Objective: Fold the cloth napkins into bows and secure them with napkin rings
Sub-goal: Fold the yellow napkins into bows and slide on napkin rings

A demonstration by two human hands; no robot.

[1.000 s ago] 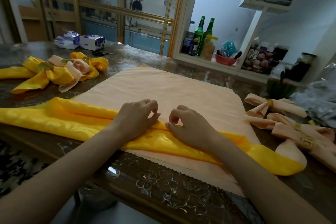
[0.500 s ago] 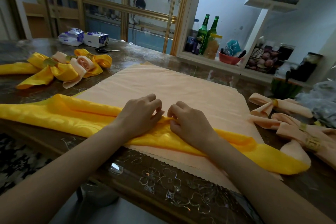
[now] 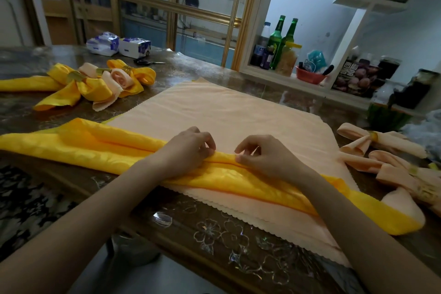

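From my station I see the yellow napkin folded into a long, narrow band. Its long axis goes across the table from left to right, on a slant: the left end lies farther from the person, and the right end points toward the near right side. Two folded edges meet in a seam that runs along the middle of the band. The band lies on top of the peach napkin, which is spread flat, and both ends reach past it. The left hand and the right hand are at the middle of the band, near each other but apart. Each has curled fingers and pinches the yellow cloth at the seam. The yellow and peach bows lie at the far left, and the peach bows at the right.
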